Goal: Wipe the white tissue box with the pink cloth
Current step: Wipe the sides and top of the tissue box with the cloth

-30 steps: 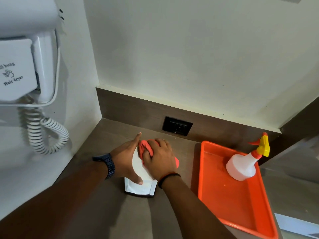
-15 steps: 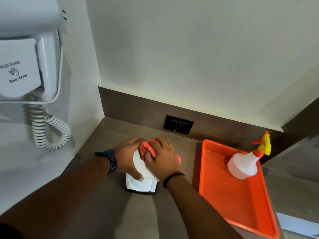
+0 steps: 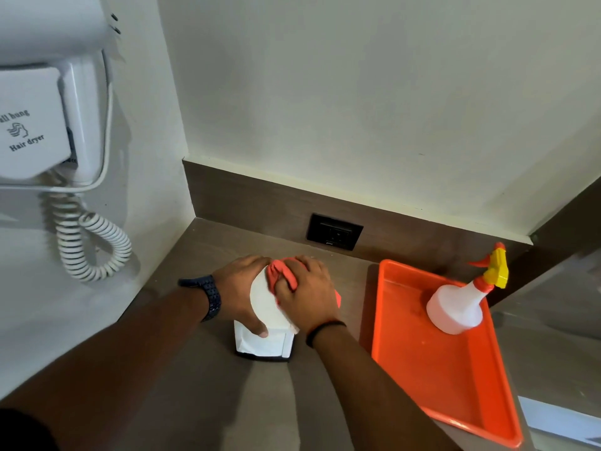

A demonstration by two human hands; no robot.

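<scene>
The white tissue box [image 3: 262, 340] stands upright on the brown counter, a dark base under it. My left hand [image 3: 242, 289] wraps around its left side, thumb on the front edge and fingers curled over the far top. My right hand [image 3: 307, 296] lies flat on the top of the box and presses the pink cloth [image 3: 282, 275] against it. The cloth bunches out between my fingers, and one corner shows at the right of my palm. Most of the box top is hidden by my hands.
An orange tray [image 3: 455, 385] lies to the right, holding a white spray bottle [image 3: 455, 307] with a yellow and red nozzle. A black socket [image 3: 335, 231] sits in the back panel. A wall-hung hair dryer [image 3: 42, 125] with a coiled cord [image 3: 87, 242] is on the left wall.
My left fingers, spread upward a second ago, have curled over the far top of the box. My right hand with the cloth has shifted only slightly on the top.
</scene>
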